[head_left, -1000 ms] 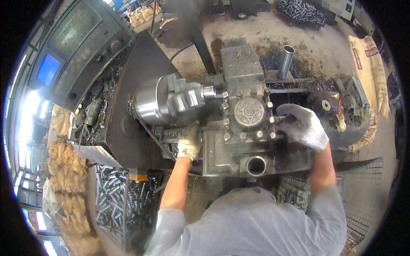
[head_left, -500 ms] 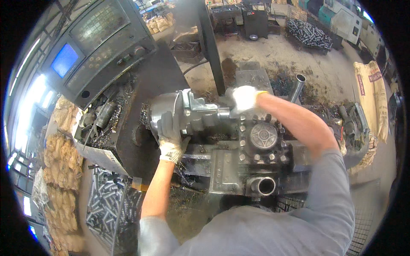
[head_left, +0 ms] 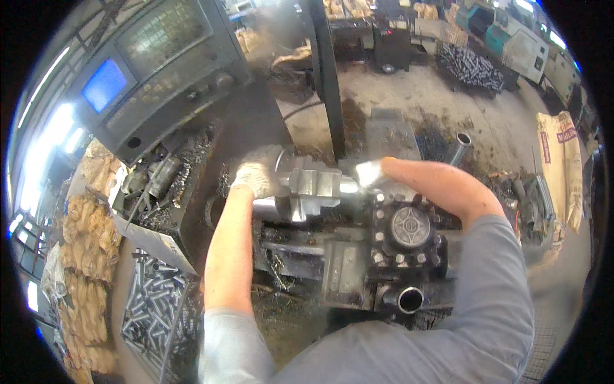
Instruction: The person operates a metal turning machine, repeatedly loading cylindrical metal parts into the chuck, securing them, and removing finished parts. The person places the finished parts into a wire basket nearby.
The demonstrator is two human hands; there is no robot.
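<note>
A steel lathe chuck with stepped jaws sits at the middle of the view. My left hand, in a whitish glove with a grey front, rests on the upper part of the chuck; its fingers are smeared by motion. A short, shiny metal tube sticks out of the jaws to the right. My right hand, gloved in white, is closed at the free end of this tube, its fingertips mostly hidden. Just below and right of it stands the bolted tool post, with a round cap.
A hollow pipe end points up at the front of the carriage. Another pipe leans behind it. At the left are a control panel with a blue screen and a bin of cut tubes. Sacks stand at right.
The chuck has turned, and its jaws show from another side. My left hand has gone up over the chuck. My right hand has come down to the tube's end. The view has shifted slightly.
</note>
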